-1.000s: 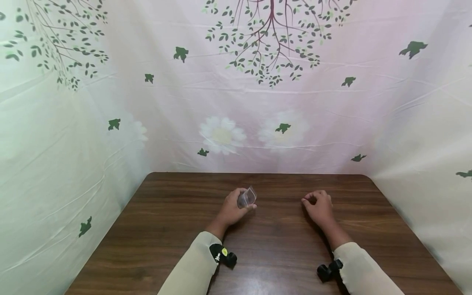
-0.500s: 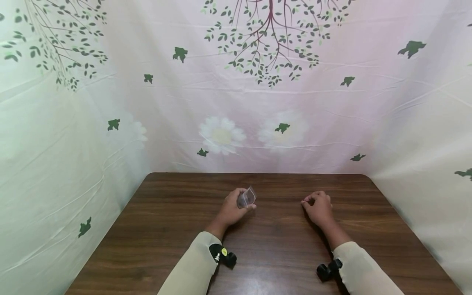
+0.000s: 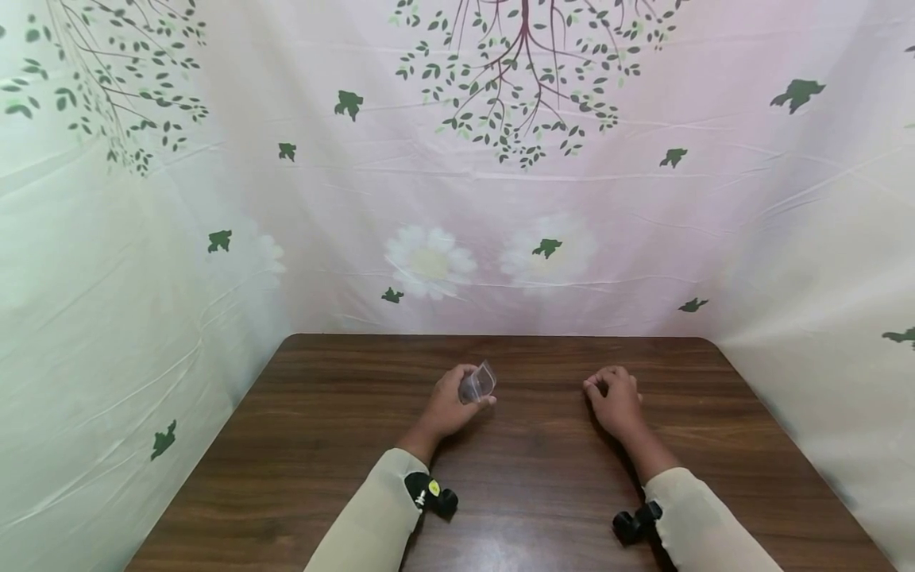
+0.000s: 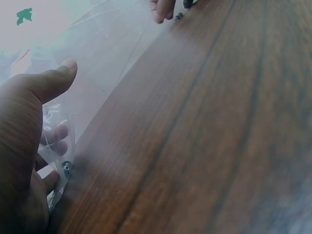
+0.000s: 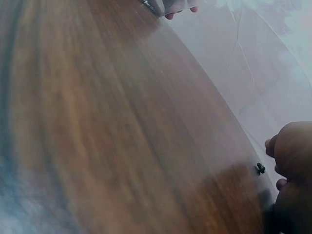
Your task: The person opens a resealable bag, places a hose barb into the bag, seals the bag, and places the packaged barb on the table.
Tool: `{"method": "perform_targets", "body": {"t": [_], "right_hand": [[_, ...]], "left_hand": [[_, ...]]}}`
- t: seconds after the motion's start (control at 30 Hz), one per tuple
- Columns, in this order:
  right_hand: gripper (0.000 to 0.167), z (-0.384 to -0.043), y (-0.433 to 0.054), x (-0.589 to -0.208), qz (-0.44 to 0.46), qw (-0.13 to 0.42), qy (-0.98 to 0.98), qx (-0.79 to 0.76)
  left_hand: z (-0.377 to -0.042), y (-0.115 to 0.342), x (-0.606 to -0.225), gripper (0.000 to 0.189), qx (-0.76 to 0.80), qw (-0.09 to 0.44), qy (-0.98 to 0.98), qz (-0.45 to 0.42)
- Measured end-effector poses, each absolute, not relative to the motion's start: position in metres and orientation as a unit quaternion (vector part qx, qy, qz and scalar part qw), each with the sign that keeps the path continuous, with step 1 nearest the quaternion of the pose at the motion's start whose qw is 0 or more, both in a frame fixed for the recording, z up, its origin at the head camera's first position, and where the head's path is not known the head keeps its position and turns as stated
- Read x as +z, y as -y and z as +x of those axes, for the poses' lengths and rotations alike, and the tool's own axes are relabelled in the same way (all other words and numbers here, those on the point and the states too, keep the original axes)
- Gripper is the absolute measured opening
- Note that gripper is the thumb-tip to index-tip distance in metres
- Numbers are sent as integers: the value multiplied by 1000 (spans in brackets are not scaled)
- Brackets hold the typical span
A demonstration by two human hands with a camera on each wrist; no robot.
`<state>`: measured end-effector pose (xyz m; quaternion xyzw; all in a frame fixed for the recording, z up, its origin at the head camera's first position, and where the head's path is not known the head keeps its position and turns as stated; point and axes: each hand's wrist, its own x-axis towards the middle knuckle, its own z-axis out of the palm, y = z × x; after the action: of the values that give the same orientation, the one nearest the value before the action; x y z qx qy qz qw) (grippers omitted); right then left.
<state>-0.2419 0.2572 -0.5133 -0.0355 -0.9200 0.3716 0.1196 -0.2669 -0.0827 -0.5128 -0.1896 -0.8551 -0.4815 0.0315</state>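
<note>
My left hand [image 3: 450, 403] holds a small clear plastic bag [image 3: 478, 383], gripping it between thumb and fingers. In the left wrist view the bag [image 4: 59, 114] shows a red line at its top and a small metal ring-like piece [image 4: 67, 166] low down inside. Over on the right my right hand [image 3: 616, 400] rests low at the table, fingers loosely curled and thumb near the fingertips. A tiny dark metal part [image 5: 261, 168] lies just beside those fingertips, apart from them in the right wrist view; its exact kind is too small to tell.
The brown wooden table [image 3: 536, 461] spreads under both arms, its far edge close beyond the hands. Pale printed cloth [image 3: 486, 199] hangs behind and at both sides. A small black camera [image 3: 438, 496] sits on the left sleeve, another camera [image 3: 635, 523] on the right.
My right hand has risen very slightly, its fingers shifting a little. The left hand and the bag stay where they were.
</note>
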Motion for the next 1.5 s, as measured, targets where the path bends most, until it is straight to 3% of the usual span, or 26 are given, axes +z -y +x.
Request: {"method": "perform_targets", "body": {"t": [0.37, 0.83, 1.5], "right_hand": [[18, -248, -239, -510, -13, 208, 890, 405], [8, -255, -182, -511, 85, 290, 838, 454], [5, -256, -110, -509, 164, 299, 795, 501]], "left_hand": [[-268, 83, -514, 64, -482, 30, 857, -182], [-266, 83, -512, 64, -482, 27, 857, -180], [-271, 84, -513, 64, -482, 37, 852, -201]]}}
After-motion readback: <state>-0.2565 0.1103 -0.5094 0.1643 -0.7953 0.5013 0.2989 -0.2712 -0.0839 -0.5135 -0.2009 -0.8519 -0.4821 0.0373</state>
